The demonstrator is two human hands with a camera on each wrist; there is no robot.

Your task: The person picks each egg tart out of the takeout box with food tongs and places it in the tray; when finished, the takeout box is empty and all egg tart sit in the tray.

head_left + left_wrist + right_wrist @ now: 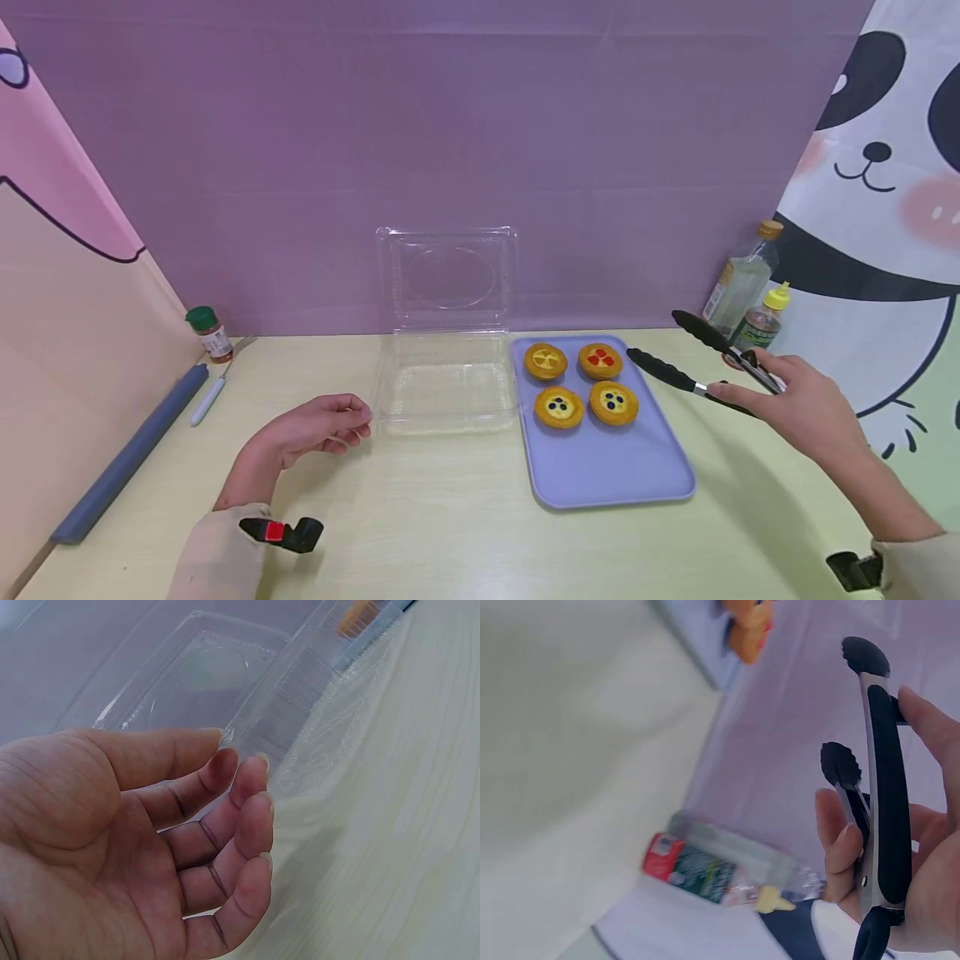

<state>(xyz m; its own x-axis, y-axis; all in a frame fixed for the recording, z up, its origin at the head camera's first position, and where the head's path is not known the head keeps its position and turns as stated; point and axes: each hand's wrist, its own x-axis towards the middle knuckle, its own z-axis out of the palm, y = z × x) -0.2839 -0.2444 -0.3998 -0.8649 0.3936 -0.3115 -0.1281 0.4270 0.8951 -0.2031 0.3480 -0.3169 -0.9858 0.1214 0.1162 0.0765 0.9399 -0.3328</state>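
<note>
A clear plastic clamshell container [453, 387] stands with its lid [450, 279] raised against the purple backdrop. At its left edge, my left hand [318, 425] pinches the rim between thumb and index fingertip, the other fingers loosely curled, as the left wrist view shows. My right hand [802, 408] grips a pair of black-tipped metal tongs [889, 795], their arms spread apart with nothing between them. The tongs hover right of a lavender tray [611, 479]. On the tray sit several egg tarts, among them a red-topped tart [600, 360] and a dark-dotted tart [613, 403].
At the back right stand a tall clear bottle [742, 283] and a smaller yellow-capped bottle [761, 321]. On the left are a green-capped jar [210, 333], a fork [210, 400] with a pale handle and a long blue roll [131, 454] along the side wall.
</note>
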